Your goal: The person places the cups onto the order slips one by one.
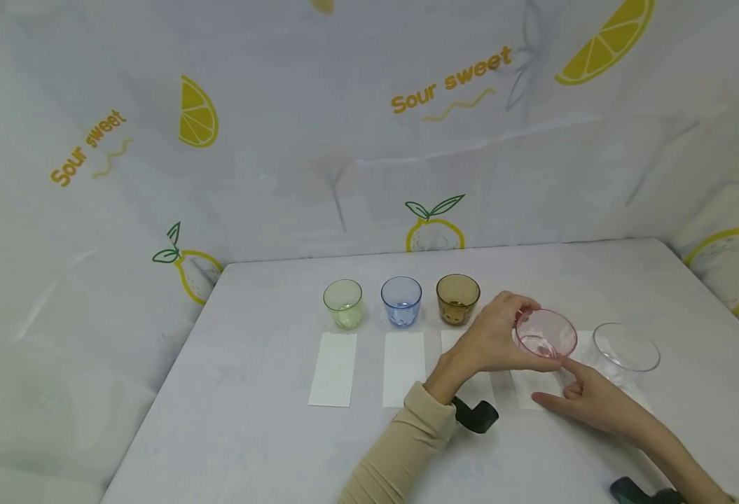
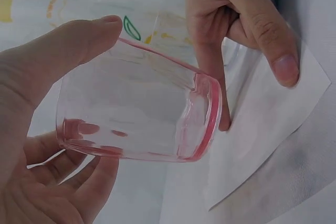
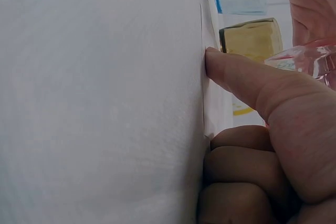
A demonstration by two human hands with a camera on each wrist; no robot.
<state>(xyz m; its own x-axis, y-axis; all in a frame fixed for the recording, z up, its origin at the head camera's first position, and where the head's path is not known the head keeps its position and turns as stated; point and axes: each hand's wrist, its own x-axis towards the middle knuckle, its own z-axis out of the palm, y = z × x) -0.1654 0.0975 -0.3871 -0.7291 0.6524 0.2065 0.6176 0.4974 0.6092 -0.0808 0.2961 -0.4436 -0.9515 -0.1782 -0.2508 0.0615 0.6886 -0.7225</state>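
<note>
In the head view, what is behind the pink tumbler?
The lower part of a white paper strip shows below the pink tumbler and left hand. They mostly cover its upper part; whether anything lies there, I cannot tell.

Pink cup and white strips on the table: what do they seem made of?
Pink cup: glossy glass or hard clear plastic, see-through with shiny edges; the look leaves it open. White strips: probably matte paper or thin card, given flat faces and straight edges.

Glossy glass-like pink cup (image 1: 546, 334), matt paper strip (image 2: 268, 116)
</note>
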